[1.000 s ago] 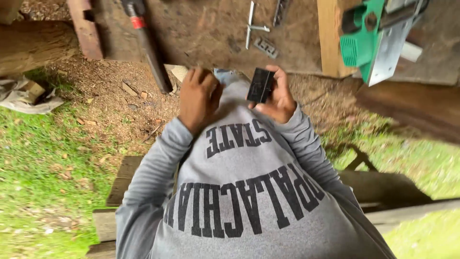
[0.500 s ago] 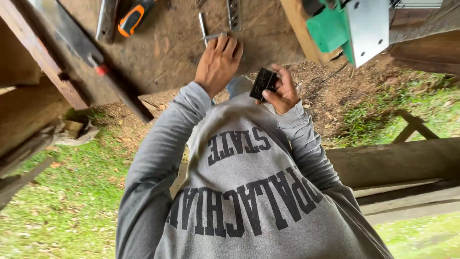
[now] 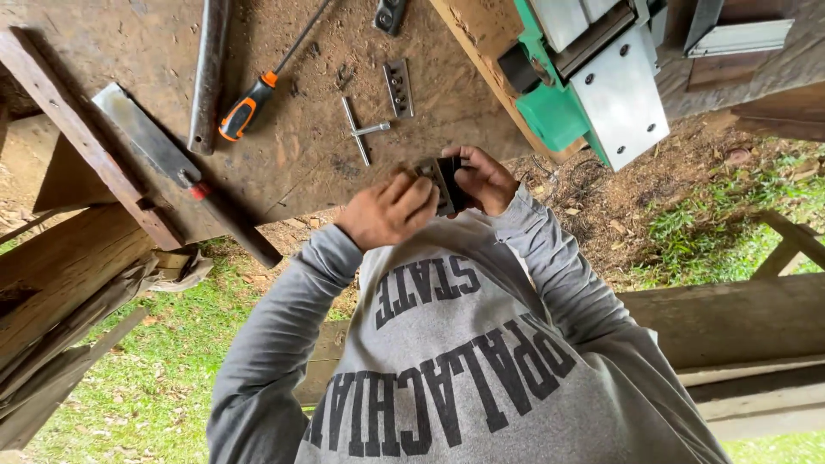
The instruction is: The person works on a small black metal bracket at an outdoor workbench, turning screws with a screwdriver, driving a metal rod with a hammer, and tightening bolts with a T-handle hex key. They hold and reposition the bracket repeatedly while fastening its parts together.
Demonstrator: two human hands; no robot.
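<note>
My right hand grips a small black metal block in front of my chest, just off the edge of a worn wooden bench. My left hand is closed over the block's left side, fingers curled on its face. Both arms wear grey sleeves. On the bench just beyond my hands lie a small T-handle wrench and a short metal plate with holes.
An orange-and-black screwdriver, a metal bar and a hand saw lie on the bench at left. A green power planer sits at the right. Timber beams and grass lie below.
My left hand reached out over the bench, then came back onto the black block held by my right hand. The view shifted, so more of the bench shows.
</note>
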